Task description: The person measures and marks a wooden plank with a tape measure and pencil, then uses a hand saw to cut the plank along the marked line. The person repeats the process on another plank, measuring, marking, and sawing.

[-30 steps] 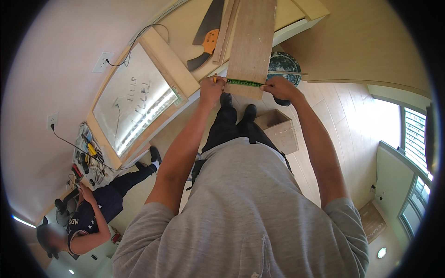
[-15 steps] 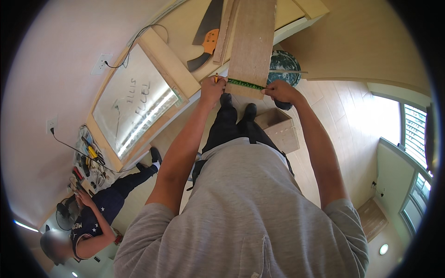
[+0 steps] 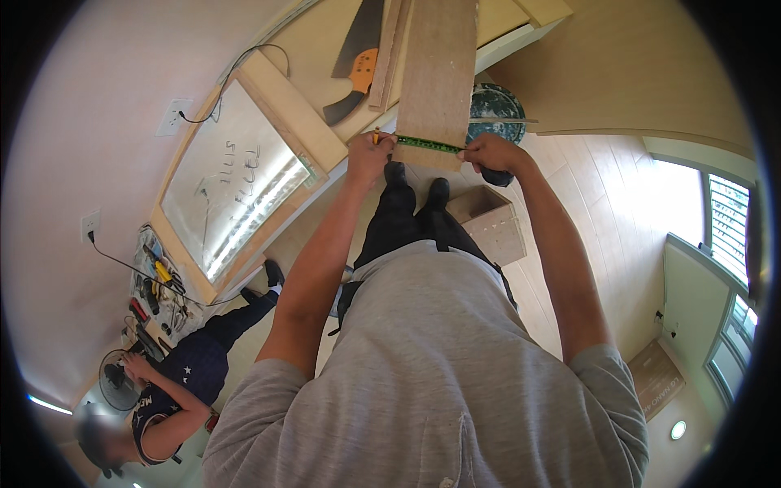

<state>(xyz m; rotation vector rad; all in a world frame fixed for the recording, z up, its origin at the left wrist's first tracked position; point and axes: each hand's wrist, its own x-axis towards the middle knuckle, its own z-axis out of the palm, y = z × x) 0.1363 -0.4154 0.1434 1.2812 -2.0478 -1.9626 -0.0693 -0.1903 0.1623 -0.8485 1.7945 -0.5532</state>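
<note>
A green tape measure blade (image 3: 429,145) is stretched across the near end of a long wooden board (image 3: 435,73). At the board's left edge, my left hand (image 3: 368,156) pinches one end of the blade. A thin yellow pencil-like stick (image 3: 376,135) also pokes up from those fingers. My right hand (image 3: 494,153) grips the blade at the right edge, fingers closed. Below it hangs a dark round shape (image 3: 497,176), apparently the tape's case, partly covered by the hand.
A handsaw (image 3: 363,69) with an orange and black handle lies on the bench, beside narrow wood strips (image 3: 390,57). Right of the board stands a dark round bucket (image 3: 496,110). A wooden box (image 3: 488,221) sits near my feet. Another person (image 3: 183,378) works at lower left near tools.
My view has shifted slightly, and the board and both hands appear a little further left. Both hands keep holding the tape across the board. The other person's head and arms have moved a little.
</note>
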